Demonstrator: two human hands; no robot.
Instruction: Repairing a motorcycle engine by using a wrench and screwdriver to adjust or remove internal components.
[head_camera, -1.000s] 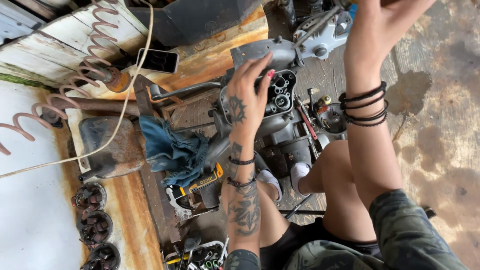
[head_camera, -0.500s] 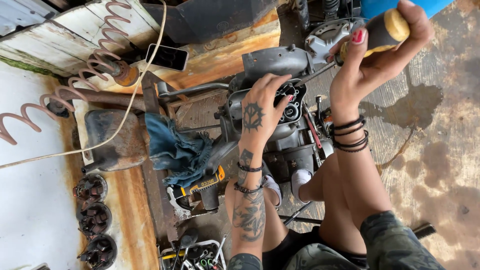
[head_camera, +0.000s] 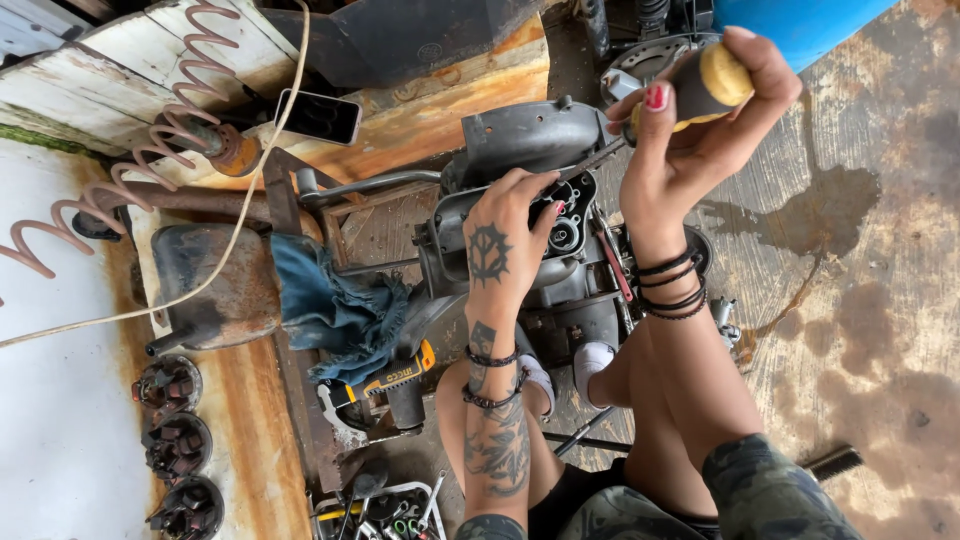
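Stained concrete floor (head_camera: 880, 330) — left hand (head_camera: 505, 245) on engine (head_camera: 540, 150), right hand (head_camera: 690, 140) gripping screwdriver (head_camera: 705, 85).

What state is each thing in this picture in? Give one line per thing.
Engine: cover off, insides showing.
Screwdriver: held up in the right hand.
Left hand: fingers resting on the engine.
Phone: lying flat, screen dark.
Blue rag: crumpled.
Cordless drill: lying down, unused.

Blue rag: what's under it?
The blue rag drapes over a rusty metal bar and the edge of a grey seat. A yellow power tool pokes out below; whatever lies beneath the folds is hidden.
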